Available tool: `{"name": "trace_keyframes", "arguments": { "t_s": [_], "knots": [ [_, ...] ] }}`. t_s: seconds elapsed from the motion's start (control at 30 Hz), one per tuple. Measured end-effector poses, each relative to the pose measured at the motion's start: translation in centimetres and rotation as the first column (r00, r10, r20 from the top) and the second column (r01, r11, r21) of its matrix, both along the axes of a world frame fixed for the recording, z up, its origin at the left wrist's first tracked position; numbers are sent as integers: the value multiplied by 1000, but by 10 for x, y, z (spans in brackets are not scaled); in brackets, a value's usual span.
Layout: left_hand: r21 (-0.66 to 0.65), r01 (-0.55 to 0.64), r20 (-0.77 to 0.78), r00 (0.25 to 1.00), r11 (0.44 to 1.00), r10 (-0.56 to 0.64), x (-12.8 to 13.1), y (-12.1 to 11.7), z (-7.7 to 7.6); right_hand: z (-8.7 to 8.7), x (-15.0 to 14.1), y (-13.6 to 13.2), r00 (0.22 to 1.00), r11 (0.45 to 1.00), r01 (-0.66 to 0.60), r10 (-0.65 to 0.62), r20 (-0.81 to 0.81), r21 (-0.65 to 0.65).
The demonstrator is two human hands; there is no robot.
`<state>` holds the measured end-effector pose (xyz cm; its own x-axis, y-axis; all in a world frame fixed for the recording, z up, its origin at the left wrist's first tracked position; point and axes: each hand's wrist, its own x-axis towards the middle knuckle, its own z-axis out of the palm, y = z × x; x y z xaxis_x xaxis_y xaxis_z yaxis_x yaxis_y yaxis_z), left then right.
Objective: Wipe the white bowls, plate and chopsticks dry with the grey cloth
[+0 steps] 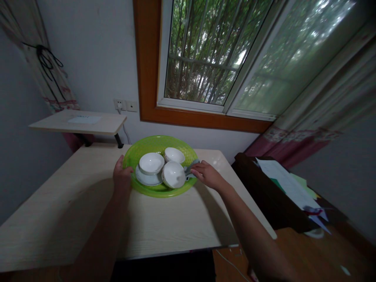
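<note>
Pinching a partly hidden grey cloth (190, 168) is the right hand (208, 174); the left hand (122, 175) grips a green basin (141, 149).

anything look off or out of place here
Mildly: in the green basin, the front right bowl is tilted, unlike the left bowl, which sits roughly level on a dish. Papers at far right lie skewed and overlapping. I see nothing spilled or broken.

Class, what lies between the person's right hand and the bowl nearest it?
The head view shows a grey item, apparently a cloth, between the right hand and that bowl.
</note>
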<state>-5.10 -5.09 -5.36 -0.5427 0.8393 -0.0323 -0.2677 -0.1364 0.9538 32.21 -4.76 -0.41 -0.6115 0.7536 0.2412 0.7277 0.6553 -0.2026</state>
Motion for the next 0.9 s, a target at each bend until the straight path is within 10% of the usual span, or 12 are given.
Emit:
{"name": "trace_keyframes", "arguments": {
  "t_s": [0.23,0.9],
  "knots": [
    [-15,-30,-53,998,999,29,0,1,2,7,-2,36,988,991,130,-132,78,30],
    [-9,-150,80,985,989,150,42,-15,-5,1,1,5,996,999,47,-49,-80,-23]
  ]
}}
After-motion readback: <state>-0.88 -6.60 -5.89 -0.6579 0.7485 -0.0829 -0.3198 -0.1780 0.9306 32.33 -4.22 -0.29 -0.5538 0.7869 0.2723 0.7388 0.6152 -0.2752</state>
